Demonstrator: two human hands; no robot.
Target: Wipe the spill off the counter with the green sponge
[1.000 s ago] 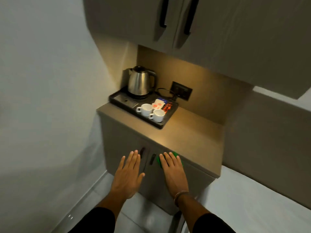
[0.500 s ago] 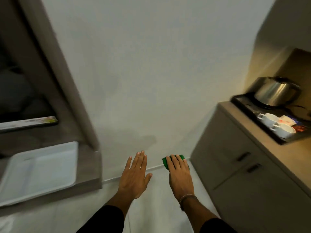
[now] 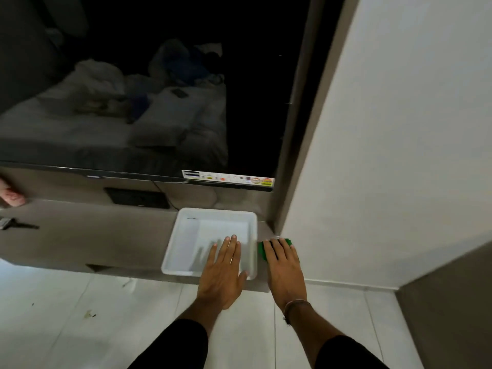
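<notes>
1. Holding the green sponge (image 3: 262, 251) under its flat fingers, the right hand (image 3: 285, 267) presses it near the grey counter (image 3: 87, 235) edge, just right of the white tray (image 3: 170, 251).
2. The left hand (image 3: 222, 272) hovers flat and spread, holding nothing.
3. No spill shows; progress looks unclear, with wiping probably still to do.
4. Count: one sponge, one tray, two hands.

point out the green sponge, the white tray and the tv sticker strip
green sponge (image 3: 261, 251), head view, left edge showing beside the fingers
white tray (image 3: 186, 237), head view, bare left floor
tv sticker strip (image 3: 229, 178), head view, middle of the strip
</notes>
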